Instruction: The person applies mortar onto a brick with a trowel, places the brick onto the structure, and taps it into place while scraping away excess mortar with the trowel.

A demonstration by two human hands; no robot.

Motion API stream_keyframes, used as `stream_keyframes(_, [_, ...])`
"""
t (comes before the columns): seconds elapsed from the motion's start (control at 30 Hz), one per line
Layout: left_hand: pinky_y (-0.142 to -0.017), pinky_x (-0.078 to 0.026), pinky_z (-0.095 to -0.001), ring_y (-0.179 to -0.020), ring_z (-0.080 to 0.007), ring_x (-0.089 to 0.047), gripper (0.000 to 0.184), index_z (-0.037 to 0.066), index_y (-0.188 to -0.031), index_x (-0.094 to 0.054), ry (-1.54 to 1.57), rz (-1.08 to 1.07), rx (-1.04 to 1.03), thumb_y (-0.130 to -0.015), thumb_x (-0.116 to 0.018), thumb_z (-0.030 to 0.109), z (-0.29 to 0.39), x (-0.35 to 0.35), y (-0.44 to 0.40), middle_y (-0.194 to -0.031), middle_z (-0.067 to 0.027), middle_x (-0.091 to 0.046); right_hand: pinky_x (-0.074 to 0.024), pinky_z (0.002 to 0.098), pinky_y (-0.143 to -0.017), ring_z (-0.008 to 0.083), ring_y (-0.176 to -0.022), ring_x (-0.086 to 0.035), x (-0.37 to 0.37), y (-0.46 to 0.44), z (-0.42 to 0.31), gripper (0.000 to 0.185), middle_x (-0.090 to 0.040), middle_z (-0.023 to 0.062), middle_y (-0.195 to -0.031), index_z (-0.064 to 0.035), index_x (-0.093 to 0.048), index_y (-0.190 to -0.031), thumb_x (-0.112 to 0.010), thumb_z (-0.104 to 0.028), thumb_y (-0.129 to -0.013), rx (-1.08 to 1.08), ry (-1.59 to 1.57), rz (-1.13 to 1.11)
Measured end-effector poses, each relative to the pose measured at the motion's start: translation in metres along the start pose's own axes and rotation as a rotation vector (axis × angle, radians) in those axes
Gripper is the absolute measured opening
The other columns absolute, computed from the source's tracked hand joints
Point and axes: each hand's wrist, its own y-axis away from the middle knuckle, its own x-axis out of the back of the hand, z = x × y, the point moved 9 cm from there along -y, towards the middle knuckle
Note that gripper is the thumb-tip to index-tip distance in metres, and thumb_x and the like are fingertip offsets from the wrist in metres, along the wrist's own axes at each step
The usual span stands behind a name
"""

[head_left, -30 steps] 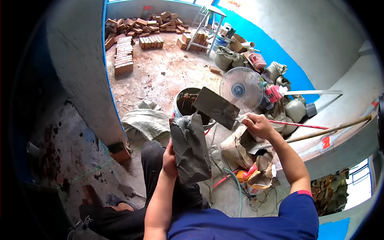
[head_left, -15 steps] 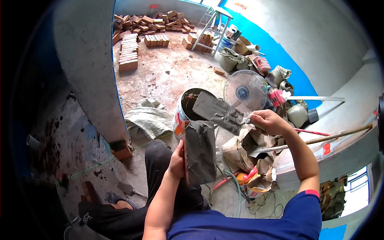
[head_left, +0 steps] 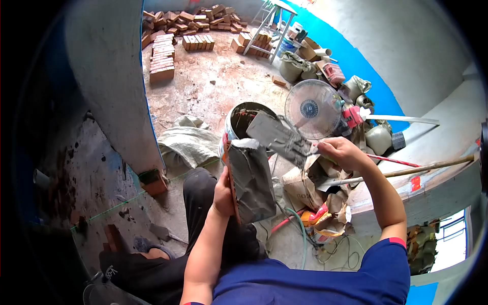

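Note:
My left hand point(head_left: 222, 195) grips a brick point(head_left: 232, 190) by its reddish edge. Grey mortar point(head_left: 252, 184) coats the brick's broad face. Closed round the handle of a trowel point(head_left: 277, 136), my right hand point(head_left: 343, 152) holds it to the right of the brick's upper end. Wet mortar is smeared over the blade, and most of the handle is hidden in my fingers. Behind brick and blade stands a bucket point(head_left: 235, 122), its inside dirty with grey mortar; the blade overlaps its rim in view, and I cannot tell whether they touch.
A fan point(head_left: 312, 109) stands just beyond the trowel. Paper bags point(head_left: 300, 190), a hose point(head_left: 300, 234) and cables lie at the right. A woven sack point(head_left: 188, 142) is left of the bucket. Stacked bricks point(head_left: 161, 61) and a stepladder point(head_left: 277, 30) are farther back. Another trowel point(head_left: 161, 232) lies near my foot.
The upper end of the mortared brick has moved slightly up and left, and the brick leans more. The trowel stays close to its earlier place. The view has shifted a little.

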Motion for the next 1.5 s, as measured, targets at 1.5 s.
stream_keyframes(1.5, [-0.107,-0.039,-0.0536,-0.13,-0.0373,-0.045,0.076,0.0,-0.149,-0.027,-0.293,-0.13,-0.66,-0.09,-0.06,0.035,0.144,-0.08,0.256,-0.146,-0.0227,-0.038,-0.0421,0.0259,-0.052,0.0093,-0.057,-0.052,-0.182,0.107,0.001,0.046,-0.053,0.0011,-0.069,-0.0067,-0.051,-0.085,-0.043,-0.049,-0.101,-0.174,-0.313,-0.799])
